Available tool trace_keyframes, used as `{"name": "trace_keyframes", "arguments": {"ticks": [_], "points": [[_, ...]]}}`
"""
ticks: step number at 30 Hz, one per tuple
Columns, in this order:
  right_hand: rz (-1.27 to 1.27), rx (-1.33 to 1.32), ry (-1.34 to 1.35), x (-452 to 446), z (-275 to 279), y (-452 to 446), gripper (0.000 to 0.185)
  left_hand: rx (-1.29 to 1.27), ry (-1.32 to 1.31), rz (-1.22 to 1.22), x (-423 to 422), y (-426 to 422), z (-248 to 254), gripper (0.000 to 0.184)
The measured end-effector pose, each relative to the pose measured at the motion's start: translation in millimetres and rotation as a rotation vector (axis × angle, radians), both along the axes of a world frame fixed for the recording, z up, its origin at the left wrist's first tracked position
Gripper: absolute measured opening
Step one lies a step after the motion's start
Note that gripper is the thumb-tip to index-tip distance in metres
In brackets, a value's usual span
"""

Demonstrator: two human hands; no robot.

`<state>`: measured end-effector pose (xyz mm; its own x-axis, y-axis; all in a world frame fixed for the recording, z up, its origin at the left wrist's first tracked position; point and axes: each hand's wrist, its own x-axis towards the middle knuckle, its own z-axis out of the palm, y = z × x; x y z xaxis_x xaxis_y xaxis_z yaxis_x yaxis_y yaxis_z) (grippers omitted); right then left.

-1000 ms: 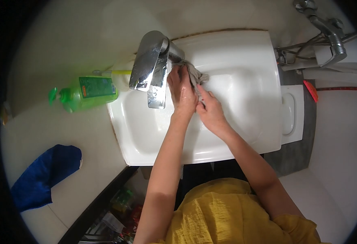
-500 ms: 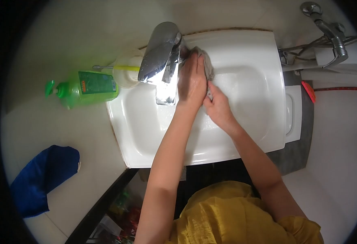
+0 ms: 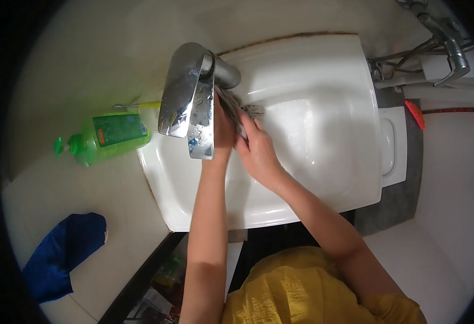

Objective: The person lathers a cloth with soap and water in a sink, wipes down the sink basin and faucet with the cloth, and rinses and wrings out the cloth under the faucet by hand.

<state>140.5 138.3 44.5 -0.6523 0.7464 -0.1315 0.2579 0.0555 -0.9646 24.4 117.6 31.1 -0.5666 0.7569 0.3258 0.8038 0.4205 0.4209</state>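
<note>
A wet-looking grey cloth [image 3: 231,102] is bunched between my two hands, over the white sink [image 3: 323,146]. Close behind the chrome faucet [image 3: 188,92], my left hand [image 3: 224,132] holds one side of the cloth; the faucet's spout and handle hide part of that hand. My right hand [image 3: 259,154] grips the cloth from the right, thumb and fingers closed round its edge. A dark, frayed end of the cloth sticks out beyond my right fingertips.
Left of the sink lies a green pump bottle [image 3: 112,137], with a yellow-handled brush [image 3: 149,105] behind it. A blue cloth [image 3: 67,256] hangs or lies at lower left. At right are a wall tap [image 3: 448,51], a white toilet lid [image 3: 391,146] and a red-orange object [image 3: 415,114].
Both hands and the cloth have moved left, in behind the faucet. My left hand, earlier laid flat along the cloth, is now partly hidden. The view has shifted slightly.
</note>
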Motion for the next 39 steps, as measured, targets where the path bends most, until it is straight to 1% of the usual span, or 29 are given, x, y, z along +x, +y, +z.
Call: {"name": "trace_keyframes", "arguments": {"ticks": [1,4,5,8,9,12,13,14,16,18,19,21,22,23,24,26,27,29,30,31,32,33,34,35,37,38,39], "points": [[-0.048,0.064,0.085,-7.5,-6.0,6.0,0.046,-0.038,-0.039,0.016,-6.2,7.4,-1.9,0.037],[0.026,0.033,0.027,-12.3,-7.4,20.4,0.044,-0.082,-0.028,-0.004,-13.9,11.0,-2.0,0.033],[0.07,-0.008,-0.013,-6.7,-1.7,21.6,0.043,-0.159,-0.065,0.026,-9.6,8.8,0.6,0.038],[0.162,-0.079,-0.139,11.6,-10.6,10.8,0.042,0.053,0.115,-0.024,13.1,-11.1,-26.3,0.045],[0.15,-0.114,-0.162,19.8,-10.2,8.3,0.042,-0.031,-0.026,0.03,26.1,-11.4,-15.7,0.053],[0.072,-0.14,-0.101,37.7,-9.7,10.1,0.037,-0.039,-0.02,0.005,29.3,-8.5,-10.3,0.057],[0.081,-0.096,-0.139,42.1,-9.8,13.9,0.033,-0.064,-0.167,-0.11,32.5,-9.3,-4.1,0.057],[0.087,-0.053,-0.177,46.3,-10.1,19.3,0.029,0.054,-0.101,-0.165,47.5,-12.6,-6.6,0.055],[0.07,0.069,-0.26,56.6,-7.5,33.8,0.019,-0.033,-0.161,-0.117,71.9,-22.5,-19.9,0.049],[0.03,0.175,-0.282,65.4,3.4,56.3,0.016,0.077,-0.446,-0.054,86.9,-28.7,-27.2,0.049],[0.002,0.24,-0.25,65.3,8.5,66.7,0.015,0.07,-0.691,0.12,95.1,-27.5,-16.9,0.033],[-0.033,0.369,-0.199,55.7,23.5,85.1,0.015,0.072,-0.632,0.136,91.7,-24.6,-5.1,0.029],[-0.055,0.501,-0.158,48.9,29.2,92.1,0.014,0.074,-0.602,0.143,88.2,-22.4,0.4,0.028],[-0.079,0.635,-0.117,42.1,34.0,98.4,0.014,0.133,-0.276,0.093,81.9,-17.8,6.1,0.029],[-0.106,0.769,-0.074,35.4,38.7,103.2,0.013,0.154,-0.327,0.053,73.1,-17.3,8.1,0.028],[-0.283,0.961,-0.009,23.6,49.5,106.7,0.013,0.205,-1.029,0.062,72.4,-9.5,33.3,0.029],[-0.371,1.057,0.027,16.9,53.9,109.5,0.013,0.266,-1.094,-0.018,75.1,-7.2,38.7,0.03],[-0.375,0.773,0.188,2.2,58.6,119.8,0.012,0.384,-1.216,-0.182,81.3,-4.3,44.3,0.032],[-0.375,0.627,0.264,-5.0,58.7,125.9,0.011,0.397,-1.188,-0.088,76.8,-5.1,41.1,0.031],[-0.298,0.532,0.335,-12.9,55.7,133.0,0.015,0.411,-1.159,0.004,68.6,-7.8,32.6,0.031],[-0.164,0.321,0.4,-19.0,51.8,136.8,0.017,0.426,-1.127,0.095,59.2,-10.8,23.3,0.031],[-0.028,0.107,0.458,-24.2,45.8,138.1,0.02,0.521,-1.021,0.069,48.8,-16.4,15.3,0.03],[0.107,-0.108,0.51,-31.1,36.3,138.7,0.022,0.613,-0.987,0.176,38.2,-15.6,9.0,0.032],[0.18,-0.14,0.599,-44.4,14.7,138.8,0.028,0.582,-0.862,0.167,25.6,-15.4,5.7,0.033],[0.263,-0.177,0.55,-58.1,4.9,139.6,0.031,0.681,-1.143,0.133,-3.9,-15.9,-5.2,0.032],[0.305,-0.196,0.524,-64.8,3.5,140.1,0.033,0.803,-1.552,0.102,-22.7,-16.8,-18.4,0.031],[0.276,-0.183,0.405,-73.9,3.3,140.9,0.031,0.914,-1.964,0.067,-41.9,-18.4,-33.8,0.03]]}}
